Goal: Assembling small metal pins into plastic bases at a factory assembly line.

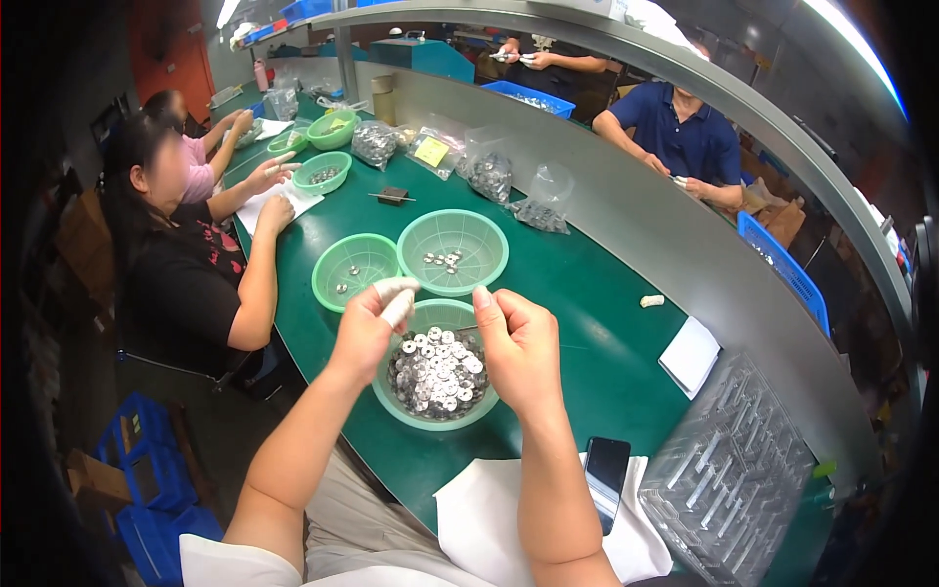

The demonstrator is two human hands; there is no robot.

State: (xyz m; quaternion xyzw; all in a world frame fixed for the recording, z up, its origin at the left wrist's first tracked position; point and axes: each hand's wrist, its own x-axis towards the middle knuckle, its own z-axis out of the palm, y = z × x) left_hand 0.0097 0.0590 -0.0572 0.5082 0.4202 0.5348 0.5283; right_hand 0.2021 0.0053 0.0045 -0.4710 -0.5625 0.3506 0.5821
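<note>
My left hand (375, 325) is closed in a pinch above a pale green basin, with white covers on its fingertips. Whatever lies between those fingers is hidden. Opposite it, my right hand (521, 350) is curled into a fist, thumb on top. A thin dark line shows beside that fist, too fine to name. Below both hands, the near green basin (437, 425) holds a heap of small round silvery metal parts (437, 372). Beyond it stand two more green basins, the right one (468, 223) and the left one (328, 256), each with several loose parts.
On the green table (597, 367) lie a phone (605, 474) on white cloth (479, 504), a folded white paper (690, 357) and a clear plastic rack (729, 470). Bags of parts (489, 176) line the grey partition (626, 191). A co-worker (186, 245) sits at left; others work beyond.
</note>
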